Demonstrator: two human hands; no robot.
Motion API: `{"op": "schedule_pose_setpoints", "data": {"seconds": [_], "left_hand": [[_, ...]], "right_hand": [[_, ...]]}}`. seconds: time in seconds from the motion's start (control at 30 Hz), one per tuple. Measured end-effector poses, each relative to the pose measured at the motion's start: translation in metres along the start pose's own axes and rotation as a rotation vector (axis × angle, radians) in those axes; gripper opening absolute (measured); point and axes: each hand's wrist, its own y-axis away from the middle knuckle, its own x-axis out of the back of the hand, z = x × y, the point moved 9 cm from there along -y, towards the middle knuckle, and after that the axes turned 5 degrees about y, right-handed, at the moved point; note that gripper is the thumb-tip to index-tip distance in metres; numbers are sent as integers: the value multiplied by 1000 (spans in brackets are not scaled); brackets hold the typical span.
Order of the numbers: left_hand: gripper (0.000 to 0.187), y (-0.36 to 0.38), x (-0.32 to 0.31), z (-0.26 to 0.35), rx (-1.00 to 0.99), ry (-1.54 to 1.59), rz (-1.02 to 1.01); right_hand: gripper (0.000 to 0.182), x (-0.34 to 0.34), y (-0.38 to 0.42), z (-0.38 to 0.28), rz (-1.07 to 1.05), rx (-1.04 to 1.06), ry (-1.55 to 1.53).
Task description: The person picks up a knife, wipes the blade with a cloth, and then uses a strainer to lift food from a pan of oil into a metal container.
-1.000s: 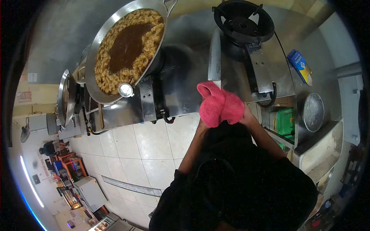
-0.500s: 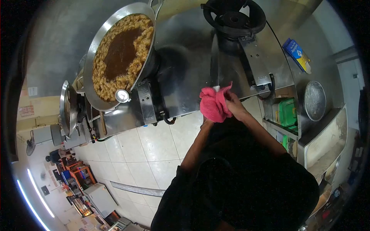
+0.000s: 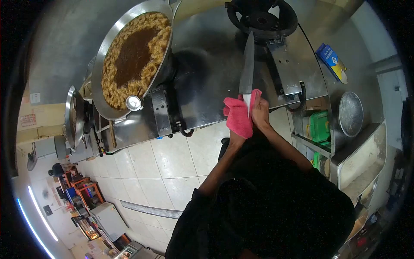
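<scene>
A long knife (image 3: 247, 71) points away from me over the steel counter, its tip near the burner and its white handle low between my hands. A pink cloth (image 3: 238, 116) lies against the handle on both sides. My left hand (image 3: 236, 137), mostly hidden beneath the cloth, is closed on it. My right hand (image 3: 260, 113) is closed around the handle side of the knife, with a fold of the cloth between; its exact grip is partly hidden.
A large pan (image 3: 100, 82) of frying food in brown oil, with a dial thermometer (image 3: 133, 103), stands on the left. A black burner (image 3: 261, 19) sits at the top. On the right are a blue box (image 3: 331, 61), a round metal lid (image 3: 351, 114) and a steel tray (image 3: 362, 159).
The knife has turned so its blade shows broader and its white handle is more exposed. The cloth has opened out around the handle, and my right hand has shifted slightly.
</scene>
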Motion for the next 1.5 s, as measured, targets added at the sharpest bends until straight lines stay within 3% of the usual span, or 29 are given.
{"op": "schedule_pose_setpoints", "data": {"seconds": [0.07, 0.17, 0.27, 0.3, 0.37, 0.4, 0.43, 0.47, 0.5, 0.57, 0.6, 0.67, 0.77, 0.83, 0.9, 0.97, 1.1, 1.17, 1.27, 1.37, 1.47, 1.5], "left_hand": [[39, 5, -1, -21, 25, -156, 40], [40, 2, 8, -26, -43, -265, 97], [40, 1, 14, -13, 114, 243, 78], [40, 0, 7, -13, 75, 317, 49], [39, 2, -9, -31, -84, -114, -14], [42, 1, -15, -60, -26, -13, 9], [44, 0, -21, -90, 30, 92, 38], [47, 0, -28, -118, 83, 196, 72], [43, -2, -10, -87, 322, 85, 8], [42, -5, -8, -85, 47, -151, 133], [44, -7, 9, -67, -2, -173, 131], [47, -5, 18, -4, -101, -192, 72], [51, -3, 22, 18, -266, 195, 337], [55, -2, 13, 9, -293, 100, 292], [58, -9, -1, -3, -205, 212, 214], [58, -13, 14, 2, 8, 502, 114], [55, -6, 29, 17, -125, 486, 193], [52, -5, 26, 0, -273, 373, 331], [48, 1, 2, -59, -38, 132, 424], [47, 21, 2, -68, 379, 1001, 262], [46, 49, -16, -108, 721, 845, -133], [42, 53, -3, -101, 682, 756, -147]], "right_hand": [[46, 5, 6, -32, -11, 4, -5], [36, -15, 8, -1, -146, -195, -511], [35, -24, 16, 0, -335, -255, -454], [37, -25, 18, -2, -372, -236, -393], [40, -28, 22, -7, -402, -125, -295], [40, -33, 17, 14, -479, -199, -344], [44, -24, 20, -31, -383, -24, -152], [49, -28, 23, -16, -374, -155, -239], [51, -30, 16, 19, -322, -196, -219], [54, -31, 18, 13, -196, -259, -234], [54, -28, 22, -3, -170, -256, -239], [49, -19, 9, 38, -175, -230, -267], [42, -11, -9, 71, -227, -253, -284], [39, -12, -9, 67, -298, -253, -312], [39, -15, -11, 59, -360, -221, -382], [41, -25, -8, 68, -441, -329, -504], [47, -47, 10, 4, -504, -348, -668], [50, -42, 1, 22, -439, -336, -607], [59, -31, -7, 22, -340, -364, -516], [63, -11, -15, 13, -254, -312, -411], [59, 6, -19, 1, -248, -221, -323], [57, 9, -20, -5, -257, -192, -301]]}}
